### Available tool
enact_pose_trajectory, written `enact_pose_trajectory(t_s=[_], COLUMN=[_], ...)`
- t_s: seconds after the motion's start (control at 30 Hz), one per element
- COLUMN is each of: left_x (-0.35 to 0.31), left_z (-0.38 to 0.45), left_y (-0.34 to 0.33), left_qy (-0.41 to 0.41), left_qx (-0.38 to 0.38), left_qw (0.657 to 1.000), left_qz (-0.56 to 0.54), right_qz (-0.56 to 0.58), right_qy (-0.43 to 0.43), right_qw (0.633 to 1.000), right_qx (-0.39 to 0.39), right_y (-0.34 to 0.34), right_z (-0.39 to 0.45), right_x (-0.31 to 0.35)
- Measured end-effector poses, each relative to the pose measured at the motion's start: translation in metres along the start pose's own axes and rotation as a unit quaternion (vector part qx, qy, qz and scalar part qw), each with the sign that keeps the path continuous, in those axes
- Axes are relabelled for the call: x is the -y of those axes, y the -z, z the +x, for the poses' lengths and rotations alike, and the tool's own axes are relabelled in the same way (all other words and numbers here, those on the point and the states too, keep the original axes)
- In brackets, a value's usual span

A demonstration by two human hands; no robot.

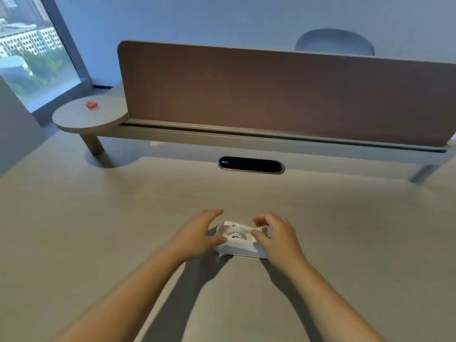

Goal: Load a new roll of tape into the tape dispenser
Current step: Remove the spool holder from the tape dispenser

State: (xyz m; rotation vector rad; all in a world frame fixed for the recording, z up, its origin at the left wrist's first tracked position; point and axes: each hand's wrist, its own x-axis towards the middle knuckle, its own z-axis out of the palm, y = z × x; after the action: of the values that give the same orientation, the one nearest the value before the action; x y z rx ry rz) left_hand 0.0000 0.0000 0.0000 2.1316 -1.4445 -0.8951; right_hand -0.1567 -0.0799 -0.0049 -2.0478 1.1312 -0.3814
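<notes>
A white tape dispenser [238, 248] sits on the beige desk [98, 230] in front of me. A pale tape roll [237, 232] rests in its middle cradle. My left hand [199, 233] is at the dispenser's left end, thumb against its side and fingers spread above it. My right hand [276, 236] is at the right end, where the cutter is, with curled fingers and the thumb touching the top. Whether either hand truly grips the dispenser is unclear.
A brown partition panel [271, 95] stands along the desk's far edge on a raised shelf [197, 139]. A black oval cable port [251, 165] lies ahead. A small red object [91, 104] rests on the round side shelf at left, near a window.
</notes>
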Motion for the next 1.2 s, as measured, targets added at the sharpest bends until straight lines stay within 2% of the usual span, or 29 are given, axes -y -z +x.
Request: enact_pose_trajectory(t_s=[0.17,0.3,0.77,0.83,0.97,1.0,1.07,1.13,1.2], left_x=[0.016,0.024,0.026,0.025,0.015,0.010,0.000,-0.009,-0.013], left_z=[0.010,0.013,0.021,0.021,0.018,0.014,0.005,-0.006,-0.015], left_y=[-0.015,-0.021,-0.024,-0.023,-0.017,-0.014,-0.009,-0.007,-0.012], left_qy=[0.005,0.002,-0.004,-0.004,-0.024,-0.025,-0.017,-0.023,-0.036], left_qx=[0.008,-0.020,-0.043,-0.040,-0.036,-0.052,-0.082,-0.073,-0.055], left_qw=[1.000,0.999,0.997,0.998,0.997,0.997,0.993,0.974,0.963], left_qz=[-0.009,-0.049,-0.068,-0.046,0.067,0.044,-0.088,-0.215,-0.262], right_qz=[-0.066,-0.098,-0.067,-0.058,-0.019,-0.014,0.043,0.116,0.152], right_qy=[0.014,0.034,0.061,0.060,0.072,0.083,0.101,0.109,0.115], right_qw=[0.998,0.995,0.993,0.994,0.995,0.995,0.993,0.987,0.981], right_qx=[-0.004,-0.017,-0.077,-0.070,-0.067,-0.061,-0.043,-0.025,-0.016], right_y=[-0.024,-0.033,-0.046,-0.045,-0.033,-0.029,-0.019,-0.013,-0.013], right_z=[0.008,0.015,0.020,0.020,0.019,0.017,0.011,0.002,-0.007], right_x=[-0.008,-0.012,-0.012,-0.013,-0.010,-0.008,0.000,0.008,0.010])
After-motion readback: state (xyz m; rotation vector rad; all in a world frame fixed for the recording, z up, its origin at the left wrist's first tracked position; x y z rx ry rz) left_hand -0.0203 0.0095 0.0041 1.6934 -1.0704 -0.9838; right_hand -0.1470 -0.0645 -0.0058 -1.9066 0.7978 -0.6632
